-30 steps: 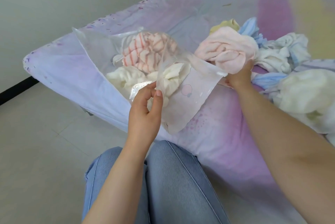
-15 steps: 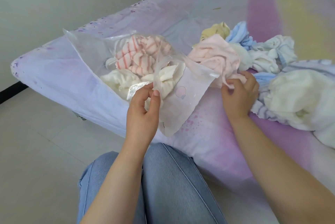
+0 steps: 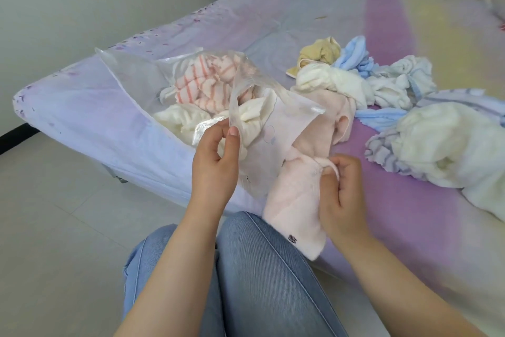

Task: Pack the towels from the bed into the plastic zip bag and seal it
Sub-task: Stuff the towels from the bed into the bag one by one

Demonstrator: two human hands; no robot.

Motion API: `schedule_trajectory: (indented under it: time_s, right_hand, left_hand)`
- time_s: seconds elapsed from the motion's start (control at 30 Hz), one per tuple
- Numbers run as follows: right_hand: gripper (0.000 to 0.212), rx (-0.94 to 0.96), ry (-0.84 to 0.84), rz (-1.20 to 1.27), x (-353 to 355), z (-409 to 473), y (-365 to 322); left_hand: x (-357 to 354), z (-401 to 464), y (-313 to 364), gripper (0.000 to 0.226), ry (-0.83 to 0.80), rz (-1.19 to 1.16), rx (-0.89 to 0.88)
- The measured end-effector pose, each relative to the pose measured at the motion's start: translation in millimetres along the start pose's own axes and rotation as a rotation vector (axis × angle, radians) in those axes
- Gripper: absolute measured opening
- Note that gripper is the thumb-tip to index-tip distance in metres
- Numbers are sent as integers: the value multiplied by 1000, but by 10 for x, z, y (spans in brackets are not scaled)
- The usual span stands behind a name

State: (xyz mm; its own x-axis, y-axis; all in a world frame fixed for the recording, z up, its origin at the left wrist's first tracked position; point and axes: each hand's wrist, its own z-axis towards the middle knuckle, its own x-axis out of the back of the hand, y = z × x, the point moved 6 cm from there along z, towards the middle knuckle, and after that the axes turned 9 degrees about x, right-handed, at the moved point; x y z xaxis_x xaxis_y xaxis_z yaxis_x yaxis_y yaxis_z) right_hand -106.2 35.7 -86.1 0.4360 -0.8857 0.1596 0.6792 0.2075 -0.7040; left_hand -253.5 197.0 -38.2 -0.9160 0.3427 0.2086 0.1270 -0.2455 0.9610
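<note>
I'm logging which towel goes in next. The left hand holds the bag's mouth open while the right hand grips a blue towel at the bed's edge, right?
Not quite: the towel in the right hand is pale pink, not blue, as the head view shows. The rest holds: the left hand pinches the zip bag's mouth open, and the pink towel hangs at the bed's edge.

The pale pink towel [image 3: 295, 200] bore a small dark mark. Inside the clear plastic zip bag [image 3: 131, 77] lay a pink-and-white striped towel [image 3: 202, 85] and cream ones; the bed [image 3: 82, 118] was lilac.
</note>
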Motion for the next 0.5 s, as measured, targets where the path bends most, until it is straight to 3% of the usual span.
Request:
schedule_trajectory:
  time_s: [0.1, 0.23, 0.3, 0.4, 0.43, 0.5]
  right_hand:
    - [13, 5, 68, -48, 18, 358, -34]
    - [40, -215, 197, -163, 143, 1025, 494]
    - [48, -248, 0, -400, 105, 1279, 793]
    - [46, -392, -678, -645, -198, 1234, 1362]
    - [44, -405, -818, -657, -260, 1171, 1476]
    - [26, -408, -851, -609, -296, 1142, 1555]
  left_hand:
    - [9, 14, 3, 23, -3, -2, -11]
    - [45, 27, 60, 29, 6, -10, -50]
    - [58, 40, 75, 31, 6, -25, -53]
    - [66, 55, 62, 31, 0, -39, -50]
    - [63, 58, 57, 33, -2, -45, -54]
    - [49, 58, 49, 35, -10, -64, -53]
